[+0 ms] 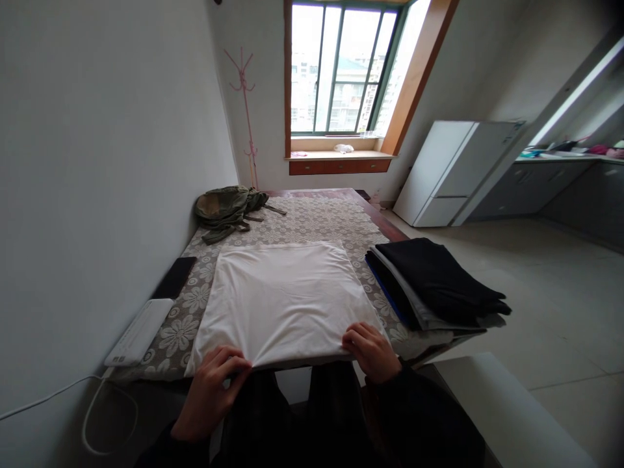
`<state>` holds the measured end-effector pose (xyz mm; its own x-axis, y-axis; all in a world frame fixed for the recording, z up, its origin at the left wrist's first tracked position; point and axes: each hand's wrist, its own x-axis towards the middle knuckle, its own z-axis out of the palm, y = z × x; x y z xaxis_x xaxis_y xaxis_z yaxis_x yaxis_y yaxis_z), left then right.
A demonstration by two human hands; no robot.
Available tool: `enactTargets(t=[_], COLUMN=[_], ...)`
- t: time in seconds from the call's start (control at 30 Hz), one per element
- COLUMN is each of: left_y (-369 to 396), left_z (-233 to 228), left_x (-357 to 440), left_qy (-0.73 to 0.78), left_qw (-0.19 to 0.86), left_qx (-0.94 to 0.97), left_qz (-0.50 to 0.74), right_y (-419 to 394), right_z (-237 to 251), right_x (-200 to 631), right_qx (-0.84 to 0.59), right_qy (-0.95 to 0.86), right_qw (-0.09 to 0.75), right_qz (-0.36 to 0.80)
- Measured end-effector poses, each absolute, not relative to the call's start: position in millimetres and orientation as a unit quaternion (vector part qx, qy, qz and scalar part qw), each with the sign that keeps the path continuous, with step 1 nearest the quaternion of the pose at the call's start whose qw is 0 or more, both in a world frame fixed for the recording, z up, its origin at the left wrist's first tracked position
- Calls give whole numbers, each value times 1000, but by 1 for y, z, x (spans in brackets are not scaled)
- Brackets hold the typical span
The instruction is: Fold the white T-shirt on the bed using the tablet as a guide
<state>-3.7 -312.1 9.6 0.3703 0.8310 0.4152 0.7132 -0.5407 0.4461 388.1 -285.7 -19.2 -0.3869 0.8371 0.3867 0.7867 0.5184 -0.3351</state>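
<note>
The surface (322, 221) is standing against the left wall, wearing a lace cloth (312, 218) with a flower pattern. At the far end of the room a window (341, 68) is letting in daylight, with a pink coat stand (245, 110) left of it and a white fridge (453, 170) to the right. A counter (570, 159) is running along the far right.

One white cloth (283, 302) is lying flat in the middle of the surface, its near edge hanging at the near rim. The left hand (212, 387) is pinching that edge near the left corner, fingers curled shut on the fabric. The right hand (373, 351) is gripping the same edge near the right corner, fingers folded over it.

Just right of the cloth one stack (436, 283) of folded dark clothes is sitting at the surface's right edge. At the far left one green bag (227, 208) is lying crumpled. Along the left edge I am seeing one black phone (174, 276) and, nearer, one white power strip (139, 331) with its cable (92, 416) trailing down.
</note>
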Motion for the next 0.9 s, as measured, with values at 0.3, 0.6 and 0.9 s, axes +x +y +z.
enactTargets(t=[0.3,0.6,0.9], left_y=[-307,-282,-282], left_z=[14,12,12], left_x=[11,66,71], left_qy=[483,506,497], left_qw=[111,121,123], left_qx=[818,808,818], left_qz=[291,276,263], right_y=[-288,-282,-285], right_z=[-20,-24,-24], right_x=[391,385,391], right_qx=[-497,-497,-488], right_qy=[-821,-826,-821], right_qw=[275,262,290], right_qz=[57,33,64])
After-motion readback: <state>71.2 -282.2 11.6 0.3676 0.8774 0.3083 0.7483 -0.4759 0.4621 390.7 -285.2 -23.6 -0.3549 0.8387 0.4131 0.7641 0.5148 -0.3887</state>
